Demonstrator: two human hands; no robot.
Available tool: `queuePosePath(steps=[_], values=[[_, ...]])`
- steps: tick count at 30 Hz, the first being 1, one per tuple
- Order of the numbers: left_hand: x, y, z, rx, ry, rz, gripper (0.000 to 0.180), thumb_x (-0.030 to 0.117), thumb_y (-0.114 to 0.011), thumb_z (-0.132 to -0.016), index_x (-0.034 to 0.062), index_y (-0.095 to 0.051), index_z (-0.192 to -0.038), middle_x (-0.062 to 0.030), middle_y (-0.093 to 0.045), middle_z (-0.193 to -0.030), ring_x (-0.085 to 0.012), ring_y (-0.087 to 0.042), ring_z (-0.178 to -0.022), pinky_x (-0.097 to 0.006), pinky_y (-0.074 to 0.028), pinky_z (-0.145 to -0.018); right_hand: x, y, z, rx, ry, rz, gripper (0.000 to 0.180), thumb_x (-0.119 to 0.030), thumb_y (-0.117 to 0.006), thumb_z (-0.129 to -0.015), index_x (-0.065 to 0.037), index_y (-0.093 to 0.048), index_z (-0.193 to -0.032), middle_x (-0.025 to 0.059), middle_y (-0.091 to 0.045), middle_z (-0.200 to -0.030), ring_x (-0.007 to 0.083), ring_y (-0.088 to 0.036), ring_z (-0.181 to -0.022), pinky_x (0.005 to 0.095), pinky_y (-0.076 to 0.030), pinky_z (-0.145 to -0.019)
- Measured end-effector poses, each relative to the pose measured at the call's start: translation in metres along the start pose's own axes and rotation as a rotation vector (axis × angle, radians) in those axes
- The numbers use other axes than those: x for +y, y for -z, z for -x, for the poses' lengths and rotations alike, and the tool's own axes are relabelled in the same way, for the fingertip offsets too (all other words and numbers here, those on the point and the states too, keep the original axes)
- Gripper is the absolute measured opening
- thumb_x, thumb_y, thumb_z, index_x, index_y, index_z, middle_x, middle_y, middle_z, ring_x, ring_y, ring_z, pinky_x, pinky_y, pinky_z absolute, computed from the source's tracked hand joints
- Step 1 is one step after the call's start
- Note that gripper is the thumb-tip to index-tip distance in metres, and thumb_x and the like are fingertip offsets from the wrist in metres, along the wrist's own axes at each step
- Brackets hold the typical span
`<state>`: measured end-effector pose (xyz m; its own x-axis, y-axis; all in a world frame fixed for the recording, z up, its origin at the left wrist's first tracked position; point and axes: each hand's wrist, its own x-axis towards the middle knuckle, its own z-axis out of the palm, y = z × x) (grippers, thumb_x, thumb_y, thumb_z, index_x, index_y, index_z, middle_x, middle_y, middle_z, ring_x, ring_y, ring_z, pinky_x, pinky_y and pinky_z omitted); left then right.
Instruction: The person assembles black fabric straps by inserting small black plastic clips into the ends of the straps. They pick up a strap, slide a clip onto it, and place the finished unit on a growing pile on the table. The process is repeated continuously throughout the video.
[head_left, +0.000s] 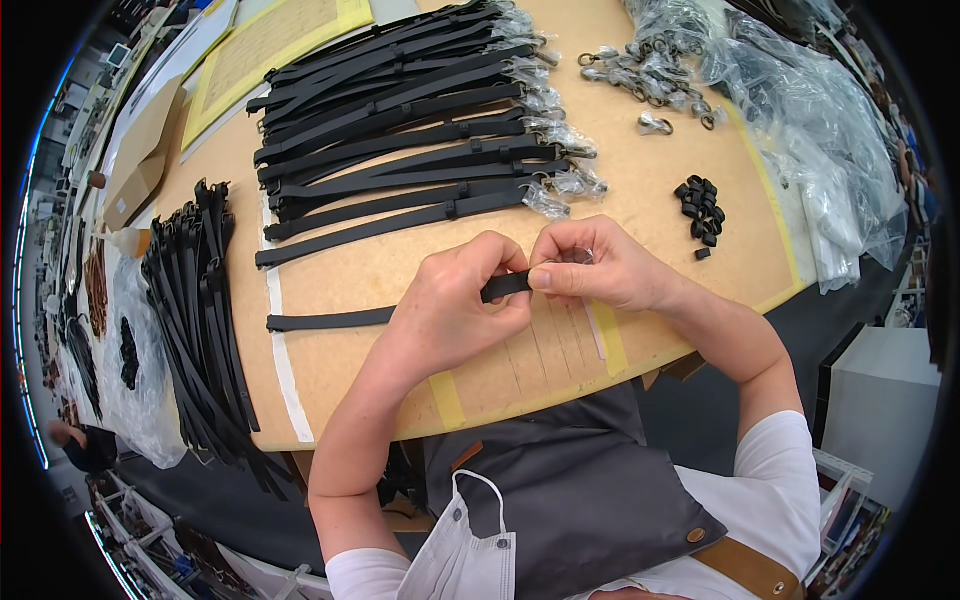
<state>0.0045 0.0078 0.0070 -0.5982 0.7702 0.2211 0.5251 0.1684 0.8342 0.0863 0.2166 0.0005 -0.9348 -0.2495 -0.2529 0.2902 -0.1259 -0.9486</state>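
Left hand (pixel 455 305) and right hand (pixel 590 265) both pinch one black strap (pixel 330 320) near the table's (pixel 380 270) front edge. Fingers closed over the strap's right end, hiding it.

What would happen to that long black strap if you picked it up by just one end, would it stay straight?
Probably not. The black strap looks thin and flat, so it would likely droop. The straps in the pile at the table edge bend over it, which hints they are floppy. It seems light: the hands hold it with fingertips only.
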Motion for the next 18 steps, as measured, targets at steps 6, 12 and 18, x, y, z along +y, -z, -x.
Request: queuePosePath(steps=[6,12,18], values=[[0.001,0.0,0.0,-0.007,0.004,-0.003,0.019,0.0,-0.075,-0.075,-0.0008,-0.065,-0.091,-0.0058,-0.067,-0.077,-0.0094,-0.064,-0.066,-0.025,-0.052,-0.057,0.003,-0.001,-0.001,0.008,0.024,0.016,0.023,-0.025,-0.075,-0.095,-0.003,-0.069,-0.094,-0.0036,-0.063,-0.078,0.0019,-0.054,-0.07,0.021,-0.042,-0.06],[0.001,0.0,0.0,-0.007,0.001,-0.007,0.02,0.0,-0.075,-0.075,-0.0009,-0.064,-0.092,-0.006,-0.067,-0.077,-0.0095,-0.064,-0.066,-0.025,-0.052,-0.057,0.01,-0.003,-0.002,0.03,0.064,0.01,0.019,-0.021,-0.074,-0.095,-0.003,-0.068,-0.093,-0.0064,-0.06,-0.077,-0.0002,-0.048,-0.069,0.0203,-0.037,-0.058],[0.001,0.001,0.0,-0.019,-0.006,-0.007,0.023,0.0,-0.077,-0.075,0.0005,-0.063,-0.093,-0.0045,-0.065,-0.076,-0.0088,-0.062,-0.065,-0.025,-0.05,-0.057,0.012,-0.006,-0.002,0.053,0.098,-0.017,0.015,-0.017,-0.073,-0.094,-0.004,-0.067,-0.09,-0.008,-0.059,-0.079,-0.0011,-0.045,-0.069,0.0199,-0.035,-0.059]])
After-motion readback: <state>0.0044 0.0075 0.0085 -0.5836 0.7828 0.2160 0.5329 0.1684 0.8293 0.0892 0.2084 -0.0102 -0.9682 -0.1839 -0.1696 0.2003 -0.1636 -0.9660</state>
